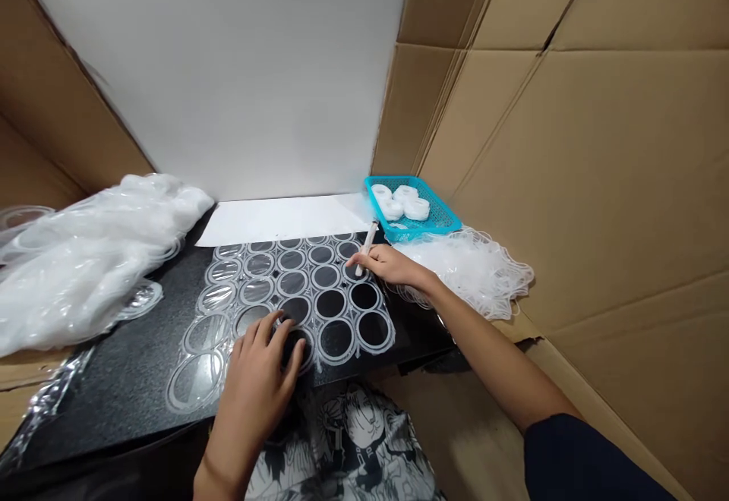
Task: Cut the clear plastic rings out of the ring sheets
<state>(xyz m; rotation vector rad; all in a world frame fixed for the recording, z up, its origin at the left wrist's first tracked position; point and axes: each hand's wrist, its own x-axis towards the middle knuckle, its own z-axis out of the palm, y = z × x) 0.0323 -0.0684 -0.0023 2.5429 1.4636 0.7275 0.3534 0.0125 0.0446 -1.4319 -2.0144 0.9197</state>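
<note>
Patterned cloth (pixel 364 440) nearest, clear ringed sheet (pixel 312 279) beyond.
Left hand (pixel 260 368) lies loosely spread on it, near; right hand (pixel 390 264) pinches a pale tube (pixel 369 239), far right.

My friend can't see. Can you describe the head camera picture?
A person's right hand holds a slim whitish tool at a sheet of joined rings on a dark speckled table; the left hand is over the sheet's near side. A blue basket holds white bundles.
</note>
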